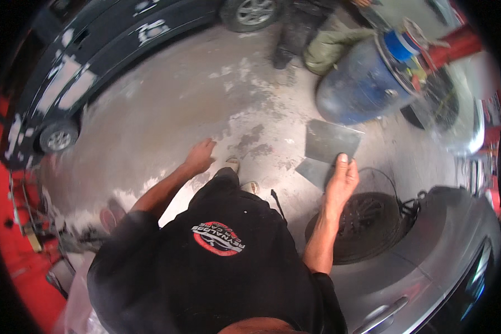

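My right hand (340,186) pinches thin, flat grey sheets by their near edge, with the thumb on top. The upper sheet (329,139) is squarish and darker; a lighter piece (314,171) sticks out below it. Whether they are two sheets or one folded sheet, I cannot tell, nor is the material clear. Away from my body on the left, my left hand (200,157) hangs over the floor with loosely bent fingers and nothing visible in it.
A grey car (417,261) with its wheel (367,225) stands close on my right. Beyond the sheets is a blue drum (362,83). A dark car (111,53) with pale patches stands far left. Another person's legs (300,36) show beside the drum.
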`<state>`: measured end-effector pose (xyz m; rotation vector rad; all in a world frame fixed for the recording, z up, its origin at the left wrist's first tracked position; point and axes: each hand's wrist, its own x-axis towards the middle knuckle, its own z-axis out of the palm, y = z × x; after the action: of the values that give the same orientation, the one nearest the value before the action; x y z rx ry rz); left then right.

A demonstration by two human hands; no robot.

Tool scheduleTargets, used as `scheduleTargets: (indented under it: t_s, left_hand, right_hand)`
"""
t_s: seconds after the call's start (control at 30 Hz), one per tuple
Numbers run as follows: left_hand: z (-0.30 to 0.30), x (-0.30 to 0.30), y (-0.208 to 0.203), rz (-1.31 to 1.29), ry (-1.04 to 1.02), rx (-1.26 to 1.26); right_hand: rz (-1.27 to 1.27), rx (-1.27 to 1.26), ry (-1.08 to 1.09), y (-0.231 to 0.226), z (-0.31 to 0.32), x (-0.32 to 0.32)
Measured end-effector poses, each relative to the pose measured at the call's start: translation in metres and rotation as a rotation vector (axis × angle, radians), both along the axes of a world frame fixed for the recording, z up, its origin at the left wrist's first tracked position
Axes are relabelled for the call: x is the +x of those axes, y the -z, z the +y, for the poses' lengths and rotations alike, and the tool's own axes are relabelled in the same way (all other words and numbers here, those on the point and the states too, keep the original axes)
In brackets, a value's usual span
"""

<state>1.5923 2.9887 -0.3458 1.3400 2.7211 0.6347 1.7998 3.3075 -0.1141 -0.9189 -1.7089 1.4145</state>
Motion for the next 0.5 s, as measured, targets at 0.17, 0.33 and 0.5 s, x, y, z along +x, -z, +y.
scheduleTargets:
  t_s: [0.17, 0.33, 0.5]
  left_hand:
    - [0.064, 0.012, -0.038, -0.262, 0.050, -0.218]
    - [0.188, 0.036, -0.138, -1.155, 0.069, 0.454]
    - [0.301, 0.032, -0.198, -1.461, 0.189, 0.624]
  right_hand:
    - [-0.031, -0.114, 0.030, 0.026, 0.021, 0.015]
    - [0.005, -0.152, 0.004, 0.043, 0.042, 0.004]
    - [-0.052, -0.188, 0.018, 0.050, 0.080, -0.021]
